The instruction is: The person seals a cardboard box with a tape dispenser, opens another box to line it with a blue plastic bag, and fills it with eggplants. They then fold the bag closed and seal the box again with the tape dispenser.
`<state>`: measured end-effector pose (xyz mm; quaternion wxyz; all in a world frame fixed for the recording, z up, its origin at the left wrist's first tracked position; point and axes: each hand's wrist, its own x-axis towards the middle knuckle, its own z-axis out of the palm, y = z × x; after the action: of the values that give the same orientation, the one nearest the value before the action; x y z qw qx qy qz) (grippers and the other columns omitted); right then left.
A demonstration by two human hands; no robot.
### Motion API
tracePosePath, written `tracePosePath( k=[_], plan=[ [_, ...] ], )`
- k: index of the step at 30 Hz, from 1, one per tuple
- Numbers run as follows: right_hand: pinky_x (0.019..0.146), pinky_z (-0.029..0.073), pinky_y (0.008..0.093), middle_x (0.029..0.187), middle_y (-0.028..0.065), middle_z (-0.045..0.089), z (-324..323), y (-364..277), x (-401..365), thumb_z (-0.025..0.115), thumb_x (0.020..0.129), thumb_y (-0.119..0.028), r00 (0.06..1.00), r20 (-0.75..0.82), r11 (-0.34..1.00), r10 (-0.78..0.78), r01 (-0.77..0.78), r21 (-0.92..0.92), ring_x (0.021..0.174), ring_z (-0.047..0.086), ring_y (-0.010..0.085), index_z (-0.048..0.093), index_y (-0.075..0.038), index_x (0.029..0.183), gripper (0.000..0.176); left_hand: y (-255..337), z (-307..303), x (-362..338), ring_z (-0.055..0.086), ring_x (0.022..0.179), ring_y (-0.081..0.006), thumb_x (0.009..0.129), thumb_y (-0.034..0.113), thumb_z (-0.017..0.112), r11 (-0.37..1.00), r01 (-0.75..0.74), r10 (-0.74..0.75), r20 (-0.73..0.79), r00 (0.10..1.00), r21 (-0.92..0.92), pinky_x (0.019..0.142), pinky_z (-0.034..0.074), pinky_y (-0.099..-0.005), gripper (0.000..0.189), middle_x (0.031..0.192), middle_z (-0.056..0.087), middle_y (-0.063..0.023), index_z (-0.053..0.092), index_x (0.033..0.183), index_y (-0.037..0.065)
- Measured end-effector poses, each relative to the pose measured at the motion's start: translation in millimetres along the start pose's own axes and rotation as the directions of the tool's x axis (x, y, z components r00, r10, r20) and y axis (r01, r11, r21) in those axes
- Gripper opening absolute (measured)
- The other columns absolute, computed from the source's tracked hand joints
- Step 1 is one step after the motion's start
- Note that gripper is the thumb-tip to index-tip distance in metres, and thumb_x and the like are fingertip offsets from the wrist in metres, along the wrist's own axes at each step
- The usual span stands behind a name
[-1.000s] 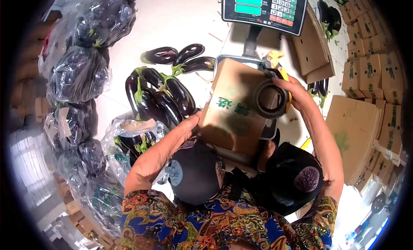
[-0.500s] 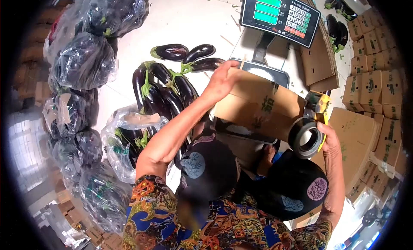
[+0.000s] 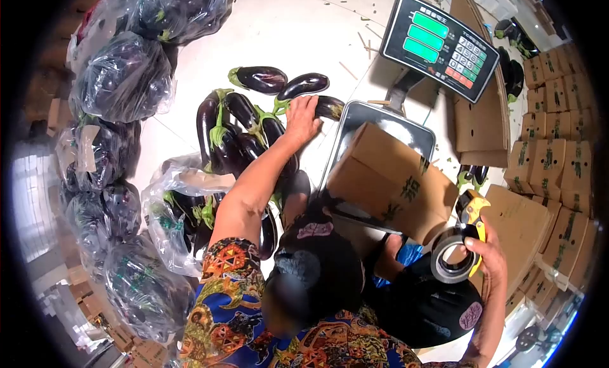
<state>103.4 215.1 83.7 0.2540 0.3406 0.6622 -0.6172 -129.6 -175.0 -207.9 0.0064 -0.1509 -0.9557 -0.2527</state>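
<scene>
My left hand (image 3: 303, 119) reaches over the floor, its fingers curled over a dark purple eggplant (image 3: 330, 107); the fingertips are partly hidden. Two more eggplants (image 3: 261, 80) lie just beyond, and a heap of eggplants (image 3: 229, 146) is beside my forearm. At the right, my right hand (image 3: 488, 251) is closed around a yellow tape dispenser (image 3: 472, 209) carrying a large roll of tape (image 3: 444, 266). Between my hands, a brown cardboard box (image 3: 387, 178) with green printed characters rests on the platform of a digital scale (image 3: 422, 130).
The scale's lit display (image 3: 426, 35) stands behind the box. Plastic bags of eggplants (image 3: 124, 76) line the left, with an opened bag (image 3: 168, 197) nearer me. Stacked cartons (image 3: 549, 165) and flat cardboard (image 3: 517, 216) are at the right. My knees (image 3: 317, 254) are close below.
My left hand has let go of the box and moved left onto the eggplant. The box has come down onto the scale. My right hand has lowered slightly with the tape dispenser.
</scene>
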Motion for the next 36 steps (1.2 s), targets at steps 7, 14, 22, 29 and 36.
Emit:
tracePosePath(
  k=[7,14,22,29,36],
  plan=[
    [0.059,0.051,0.0262,0.087,0.0078,0.062,21,-20,-4,0.077,0.060,-0.022,0.995,-0.088,0.984,-0.055,0.069,0.165,0.066,0.060,0.0157,0.047,0.003,0.126,0.077,-36,7,28,0.050,0.104,-0.0271,0.071,0.029,0.079,0.921,-0.058,0.034,0.070,0.997,0.386,0.087,0.037,-0.0445,0.063,0.107,0.051,-0.0077,0.051,0.125,0.014],
    [0.064,0.054,0.0299,0.100,0.0115,0.064,11,-1,-7,0.077,0.057,-0.021,0.995,-0.103,0.971,-0.006,0.030,0.237,0.076,0.065,0.0205,0.043,0.003,0.132,0.086,-80,-9,71,0.059,0.096,-0.0387,0.073,0.036,0.078,0.870,0.280,-0.297,-0.021,0.955,0.405,0.082,0.047,-0.0505,0.055,0.104,0.058,-0.0185,0.053,0.112,0.007],
    [0.104,0.034,0.0293,0.128,0.0074,0.053,40,-36,12,0.073,0.065,-0.012,0.990,0.048,0.987,-0.136,0.139,-0.078,0.120,0.047,0.0193,0.035,-0.001,0.143,0.088,-3,-84,28,0.062,0.078,-0.0211,0.090,0.027,0.064,0.821,0.250,-0.251,0.070,0.966,-0.514,0.072,0.050,-0.0336,0.030,0.091,0.066,-0.0133,0.066,0.100,-0.001],
    [0.079,0.050,0.0329,0.093,0.0111,0.064,74,-53,-2,0.079,0.070,-0.016,0.913,-0.002,0.732,-0.409,0.326,-0.599,0.085,0.064,0.0216,0.049,-0.004,0.115,0.055,194,-181,-20,0.060,0.083,-0.0107,0.101,0.035,0.046,0.242,0.413,0.203,0.462,0.864,-0.878,0.080,0.049,-0.0263,0.038,0.094,0.065,-0.0068,0.063,0.107,0.002],
    [0.079,0.054,0.0409,0.098,0.0213,0.068,96,-63,-15,0.078,0.075,-0.024,0.856,0.001,0.574,-0.517,0.348,-0.741,0.092,0.068,0.0357,0.048,-0.002,0.122,0.060,232,-173,-26,0.054,0.076,-0.0063,0.102,0.041,0.043,0.243,0.510,0.426,0.563,0.709,-0.825,0.069,0.045,-0.0235,0.042,0.087,0.062,-0.0002,0.064,0.102,0.005]
  ],
)
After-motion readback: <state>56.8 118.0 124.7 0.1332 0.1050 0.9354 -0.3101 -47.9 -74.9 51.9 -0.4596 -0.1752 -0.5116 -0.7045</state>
